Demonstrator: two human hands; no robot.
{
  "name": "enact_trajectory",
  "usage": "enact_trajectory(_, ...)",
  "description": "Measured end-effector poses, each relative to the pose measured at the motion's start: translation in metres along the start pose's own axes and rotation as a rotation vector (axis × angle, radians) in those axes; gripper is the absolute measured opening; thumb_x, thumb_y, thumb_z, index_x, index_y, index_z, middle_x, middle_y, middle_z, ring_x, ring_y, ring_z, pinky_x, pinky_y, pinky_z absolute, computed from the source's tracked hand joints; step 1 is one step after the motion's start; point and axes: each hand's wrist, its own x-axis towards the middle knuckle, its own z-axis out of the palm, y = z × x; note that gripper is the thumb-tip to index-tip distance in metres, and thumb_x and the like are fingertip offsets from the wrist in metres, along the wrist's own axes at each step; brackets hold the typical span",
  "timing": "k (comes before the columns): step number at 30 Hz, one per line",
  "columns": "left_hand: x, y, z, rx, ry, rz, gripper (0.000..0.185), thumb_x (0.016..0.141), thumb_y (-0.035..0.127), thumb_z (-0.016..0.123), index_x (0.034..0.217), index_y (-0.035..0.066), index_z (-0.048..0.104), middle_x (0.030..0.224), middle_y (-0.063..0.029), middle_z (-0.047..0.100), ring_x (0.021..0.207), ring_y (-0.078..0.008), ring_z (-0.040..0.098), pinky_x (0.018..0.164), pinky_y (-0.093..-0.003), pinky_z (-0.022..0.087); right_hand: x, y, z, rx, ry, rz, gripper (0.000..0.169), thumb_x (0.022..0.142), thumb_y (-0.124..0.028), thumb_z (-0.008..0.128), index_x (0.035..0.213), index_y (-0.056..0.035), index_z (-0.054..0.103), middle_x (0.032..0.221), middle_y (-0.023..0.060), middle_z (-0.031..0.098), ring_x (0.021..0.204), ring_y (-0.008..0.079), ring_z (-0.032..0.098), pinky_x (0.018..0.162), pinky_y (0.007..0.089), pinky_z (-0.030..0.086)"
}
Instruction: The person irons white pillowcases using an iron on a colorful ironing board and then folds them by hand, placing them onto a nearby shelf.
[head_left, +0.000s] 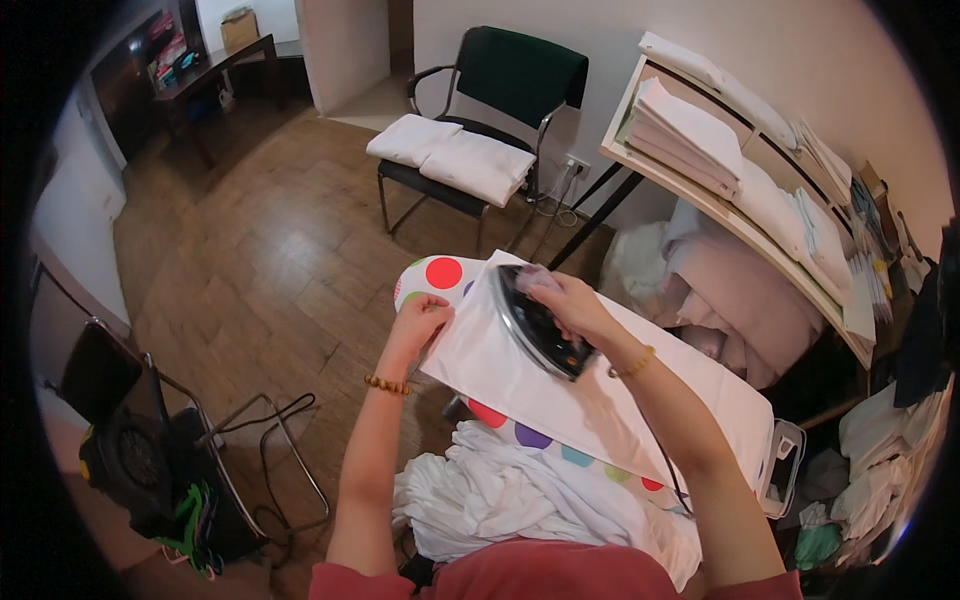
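Observation:
My right hand (566, 304) is closed round the handle of a black clothes iron (536, 322), which lies over a flat white cloth (480, 352). The cloth covers most of an ironing board with a coloured-dot cover (444, 273). At the cloth's left edge, my left hand (427, 319) pinches the fabric between thumb and fingers. The iron's cord runs down past my right forearm. A heap of crumpled white fabric (487, 487) lies between the board and my body.
Folded white cloths (480, 161) rest on a black chair (517, 75). At right, a shelf unit (757, 225) holds folded linens, with bundled fabric (735, 277) beneath. Another chair (101, 371) with green hangers (196, 525) stands at lower left. A plastic container (784, 469) is by the board's near end.

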Motion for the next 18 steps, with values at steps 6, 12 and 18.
enact_trajectory(6, -0.046, -0.006, -0.017, 0.089, -0.034, -0.004, 0.032, 0.069, 0.003, 0.071, 0.095, -0.003, 0.053, 0.067, -0.0041, 0.058, 0.057, -0.0115, 0.055, 0.051, -0.0238, 0.044, 0.042, -0.017, 0.036, -0.135, -0.076, -0.064, 0.039, 0.085, -0.036, 0.056, 0.103, -0.0023, 0.059, 0.052, 0.0034, 0.05, 0.039, 0.0117, 0.049, 0.036, 0.0258, 0.039)
enact_trajectory(12, -0.075, -0.022, -0.029, -0.055, 0.057, -0.061, 0.033, 0.068, 0.001, 0.073, 0.092, 0.0, 0.051, 0.067, -0.005, 0.059, 0.058, -0.0114, 0.057, 0.052, -0.0229, 0.047, 0.013, -0.025, 0.056, -0.313, -0.292, -0.159, 0.048, 0.081, -0.044, 0.061, 0.105, -0.0021, 0.061, 0.055, 0.0074, 0.054, 0.039, 0.0142, 0.051, 0.038, 0.0282, 0.04)
enact_trajectory(18, -0.058, -0.036, -0.029, 0.162, 0.081, 0.074, 0.03, 0.065, 0.001, 0.073, 0.089, -0.001, 0.055, 0.067, -0.0056, 0.06, 0.06, -0.0125, 0.058, 0.053, -0.0258, 0.047, -0.005, -0.008, 0.02, -0.536, -0.136, -0.282, 0.055, 0.08, -0.048, 0.057, 0.109, -0.0027, 0.06, 0.088, 0.021, 0.065, 0.08, 0.0339, 0.063, 0.074, 0.04, 0.049)
